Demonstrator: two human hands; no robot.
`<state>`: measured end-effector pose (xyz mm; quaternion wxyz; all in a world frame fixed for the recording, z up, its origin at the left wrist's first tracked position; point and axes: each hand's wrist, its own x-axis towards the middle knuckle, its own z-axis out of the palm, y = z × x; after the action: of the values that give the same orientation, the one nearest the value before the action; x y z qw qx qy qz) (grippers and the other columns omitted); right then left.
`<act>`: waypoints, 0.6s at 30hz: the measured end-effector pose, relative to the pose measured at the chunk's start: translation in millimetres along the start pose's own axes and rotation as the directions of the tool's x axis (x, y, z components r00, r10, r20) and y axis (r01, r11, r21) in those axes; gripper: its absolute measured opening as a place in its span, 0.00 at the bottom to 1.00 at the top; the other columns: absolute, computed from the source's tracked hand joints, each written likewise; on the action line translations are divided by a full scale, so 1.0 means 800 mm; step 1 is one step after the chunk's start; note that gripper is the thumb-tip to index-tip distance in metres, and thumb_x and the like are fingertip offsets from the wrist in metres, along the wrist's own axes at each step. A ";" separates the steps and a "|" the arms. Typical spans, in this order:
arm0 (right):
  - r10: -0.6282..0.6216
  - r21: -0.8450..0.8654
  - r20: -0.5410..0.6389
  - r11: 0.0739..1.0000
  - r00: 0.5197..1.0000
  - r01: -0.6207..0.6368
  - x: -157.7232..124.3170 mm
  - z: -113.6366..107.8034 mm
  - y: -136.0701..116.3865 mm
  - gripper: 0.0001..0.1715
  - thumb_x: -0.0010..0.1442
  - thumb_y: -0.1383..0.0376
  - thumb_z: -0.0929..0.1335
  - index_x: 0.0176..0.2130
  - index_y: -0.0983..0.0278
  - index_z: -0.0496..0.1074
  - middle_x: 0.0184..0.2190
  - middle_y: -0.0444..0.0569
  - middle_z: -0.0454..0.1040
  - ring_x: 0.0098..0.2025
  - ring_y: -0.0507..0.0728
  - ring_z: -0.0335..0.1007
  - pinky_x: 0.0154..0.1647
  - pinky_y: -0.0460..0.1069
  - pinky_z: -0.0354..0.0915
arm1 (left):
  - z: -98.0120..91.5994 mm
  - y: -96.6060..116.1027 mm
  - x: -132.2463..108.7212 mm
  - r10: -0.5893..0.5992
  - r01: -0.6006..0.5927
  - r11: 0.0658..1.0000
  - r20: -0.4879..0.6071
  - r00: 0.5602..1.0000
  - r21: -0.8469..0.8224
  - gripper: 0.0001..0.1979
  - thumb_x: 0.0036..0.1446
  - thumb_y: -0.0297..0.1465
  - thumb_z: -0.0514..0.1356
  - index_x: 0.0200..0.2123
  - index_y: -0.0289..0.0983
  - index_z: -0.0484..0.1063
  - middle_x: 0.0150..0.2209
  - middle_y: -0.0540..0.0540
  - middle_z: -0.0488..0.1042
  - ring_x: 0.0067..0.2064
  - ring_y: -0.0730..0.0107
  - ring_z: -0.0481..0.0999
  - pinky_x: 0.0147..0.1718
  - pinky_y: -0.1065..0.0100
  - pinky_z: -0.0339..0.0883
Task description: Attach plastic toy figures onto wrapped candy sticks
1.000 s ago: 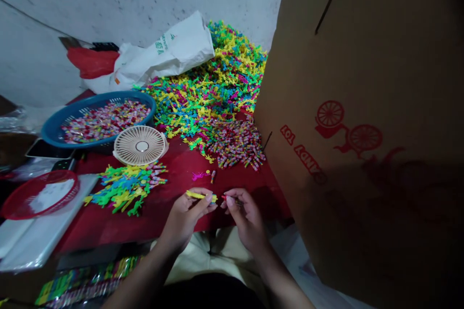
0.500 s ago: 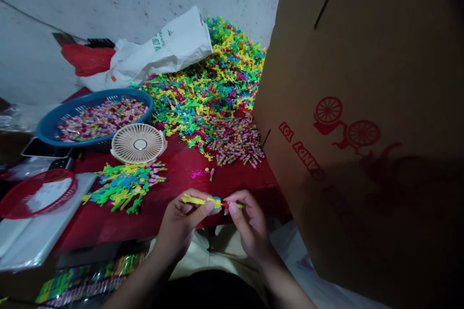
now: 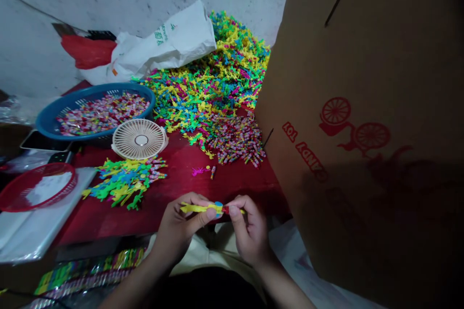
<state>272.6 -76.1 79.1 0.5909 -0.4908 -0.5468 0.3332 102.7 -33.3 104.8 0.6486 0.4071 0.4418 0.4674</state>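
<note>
Between the thumb and fingers of my left hand (image 3: 184, 219) is a yellow plastic toy figure (image 3: 197, 208) with a blue round part (image 3: 218, 206) at its right end. My right hand (image 3: 248, 224) pinches a small candy tube (image 3: 225, 209), whose red end touches the blue part; the fingers hide most of the tube. Just beyond my hands, a magenta toy figure (image 3: 199, 171) and a single candy tube (image 3: 213, 172) lie on the red tabletop (image 3: 181, 154). Toy figures with tubes on their ends form a pile (image 3: 125, 181) to the left.
Loose toy figures are heaped (image 3: 232, 63) at the back, beside a pile of candy tubes (image 3: 237, 137). On the left stand a blue basket (image 3: 43, 123) of candy tubes, a white fan (image 3: 140, 140) and a red basket (image 3: 10, 198). A large cardboard box (image 3: 362, 58) walls off the right.
The tube's red end and the toy figure's blue part have come together, closing the small gap between my hands. The camera view has shifted slightly.
</note>
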 end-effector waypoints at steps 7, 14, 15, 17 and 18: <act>0.023 -0.024 0.098 1.000 0.995 -0.021 0.009 0.014 0.032 0.10 0.74 0.59 0.66 0.44 0.59 0.76 0.39 0.48 0.79 0.41 0.57 0.77 0.44 0.50 0.71 | -0.004 -0.018 0.012 -0.287 0.256 0.922 -0.070 0.955 -0.290 0.21 0.34 0.32 0.83 0.29 0.33 0.78 0.30 0.46 0.81 0.34 0.61 0.84 0.42 0.56 0.83; 0.153 -0.093 0.048 0.985 0.987 -0.148 0.034 0.007 0.102 0.20 0.71 0.49 0.68 0.52 0.60 0.77 0.46 0.53 0.81 0.45 0.60 0.77 0.47 0.53 0.73 | -0.069 -0.009 0.045 -0.282 0.056 0.890 -0.448 0.848 -0.453 0.06 0.58 0.20 0.69 0.32 0.31 0.76 0.33 0.42 0.81 0.38 0.63 0.85 0.57 0.53 0.78; 0.159 -0.134 0.000 0.978 0.987 -0.158 0.042 0.000 0.117 0.22 0.70 0.48 0.68 0.50 0.61 0.77 0.45 0.54 0.82 0.45 0.61 0.77 0.45 0.53 0.73 | -0.085 0.000 0.054 -0.256 -0.003 0.892 -0.509 0.822 -0.453 0.05 0.62 0.19 0.66 0.34 0.32 0.75 0.34 0.42 0.81 0.40 0.65 0.85 0.57 0.56 0.78; 0.128 -0.240 -0.071 0.961 0.989 -0.141 0.056 -0.015 0.145 0.25 0.71 0.45 0.66 0.46 0.62 0.77 0.43 0.56 0.82 0.44 0.62 0.77 0.44 0.54 0.73 | -0.118 0.021 0.069 -0.212 -0.108 0.890 -0.613 0.761 -0.442 0.05 0.68 0.21 0.60 0.39 0.34 0.75 0.38 0.42 0.81 0.42 0.69 0.85 0.56 0.63 0.78; 0.103 -0.289 -0.093 0.949 0.990 -0.125 0.063 -0.023 0.157 0.26 0.71 0.44 0.65 0.45 0.63 0.77 0.43 0.57 0.81 0.44 0.62 0.77 0.44 0.55 0.73 | -0.134 0.031 0.076 -0.192 -0.151 0.888 -0.649 0.736 -0.434 0.06 0.70 0.22 0.57 0.42 0.35 0.74 0.40 0.42 0.81 0.44 0.70 0.84 0.56 0.66 0.78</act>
<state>317.9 4.0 -21.9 0.5117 -0.6163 -0.5379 0.2628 5.0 43.3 86.8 0.5255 0.0387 0.5278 0.6661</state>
